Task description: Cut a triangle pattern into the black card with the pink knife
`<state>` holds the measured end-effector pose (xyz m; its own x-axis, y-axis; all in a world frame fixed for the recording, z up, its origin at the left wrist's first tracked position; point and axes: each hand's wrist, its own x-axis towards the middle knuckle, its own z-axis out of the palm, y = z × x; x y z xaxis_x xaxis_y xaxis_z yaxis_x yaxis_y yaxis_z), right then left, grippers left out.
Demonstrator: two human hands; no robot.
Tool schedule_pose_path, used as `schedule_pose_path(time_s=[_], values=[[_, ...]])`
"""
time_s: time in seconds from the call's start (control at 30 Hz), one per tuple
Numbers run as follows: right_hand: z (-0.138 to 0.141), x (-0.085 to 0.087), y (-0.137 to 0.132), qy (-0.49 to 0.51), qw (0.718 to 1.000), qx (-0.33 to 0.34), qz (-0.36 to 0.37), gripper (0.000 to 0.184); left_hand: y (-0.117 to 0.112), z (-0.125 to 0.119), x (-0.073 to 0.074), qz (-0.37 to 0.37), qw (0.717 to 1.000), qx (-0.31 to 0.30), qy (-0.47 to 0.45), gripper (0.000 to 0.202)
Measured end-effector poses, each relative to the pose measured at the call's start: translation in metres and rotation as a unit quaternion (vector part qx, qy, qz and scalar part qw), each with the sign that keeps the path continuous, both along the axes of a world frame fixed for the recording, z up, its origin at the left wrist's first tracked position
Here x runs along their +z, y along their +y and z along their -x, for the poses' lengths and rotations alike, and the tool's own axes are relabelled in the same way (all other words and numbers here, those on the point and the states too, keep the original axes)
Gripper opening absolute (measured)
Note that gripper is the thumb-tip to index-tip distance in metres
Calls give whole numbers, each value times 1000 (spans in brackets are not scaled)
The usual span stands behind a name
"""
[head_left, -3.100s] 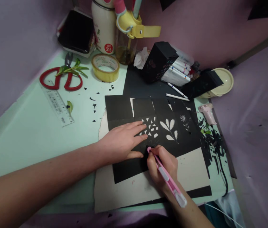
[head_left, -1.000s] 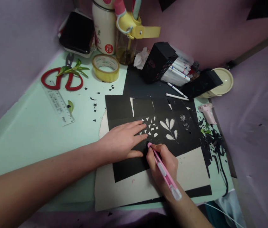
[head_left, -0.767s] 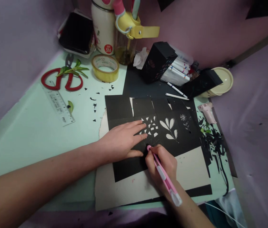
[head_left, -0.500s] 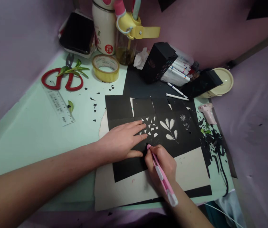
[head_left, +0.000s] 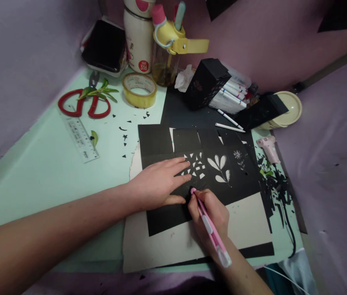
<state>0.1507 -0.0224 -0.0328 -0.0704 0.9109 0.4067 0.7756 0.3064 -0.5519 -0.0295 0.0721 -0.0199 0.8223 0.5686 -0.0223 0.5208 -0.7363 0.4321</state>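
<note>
Right hand (head_left: 212, 211) closed in a pen grip around a pink cutter (head_left: 213, 232), head view. Cutter slants, front end down by the black card (head_left: 164, 221), back end over the wrist; blade contact too small to tell. Left hand (head_left: 158, 184) flat on the same card, fingers spread, holding nothing, thumb just left of the cutter's front end. Card lies under both hands, on a pale board (head_left: 155, 256).

Off the left fingertips: small angular cut-outs (head_left: 202, 176). Right of those, ahead of the right hand: leaf-shaped cut-outs (head_left: 213, 164), then a fine flower pattern (head_left: 237, 155).

Beyond the left hand, to its left: clear ruler (head_left: 83, 139), red-handled scissors (head_left: 93, 105) with a green sprig (head_left: 102, 92) on top. Straight beyond that hand: yellow tape roll (head_left: 139, 100), white bottle (head_left: 138, 43), yellow-lidded bottle (head_left: 165, 63). Small black scraps (head_left: 125, 137) nearer, between tape and hand.

Beyond the right hand: tilted black box (head_left: 206, 84), bundle of markers (head_left: 233, 92), one loose white pen (head_left: 229, 127) nearer. Right of the right hand, well apart: pink gun-shaped tool (head_left: 268, 149), heap of black offcuts (head_left: 279, 188) below.
</note>
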Motion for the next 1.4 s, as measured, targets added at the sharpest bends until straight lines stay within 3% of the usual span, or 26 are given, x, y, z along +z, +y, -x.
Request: schedule_pose_path(time_s=[0.17,0.3,0.4,0.5,0.73,1.4], values=[[-19,20,11,196,972,-42,120,7,-1,0,-1,-6,1000,1,-10,63],[-56,39,40,230,934,85,262,13,2,2,-2,-10,1000,0,-23,62],[-72,41,66,243,906,152,310,17,9,7,-2,-9,999,-20,-27,60],[-71,38,83,259,886,215,320,7,18,13,-2,-10,998,-43,-33,59],[-56,35,81,146,927,157,307,3,24,19,-3,-16,997,-56,-57,57],[-47,34,77,120,927,153,319,13,23,18,-3,-11,997,-53,-56,58]])
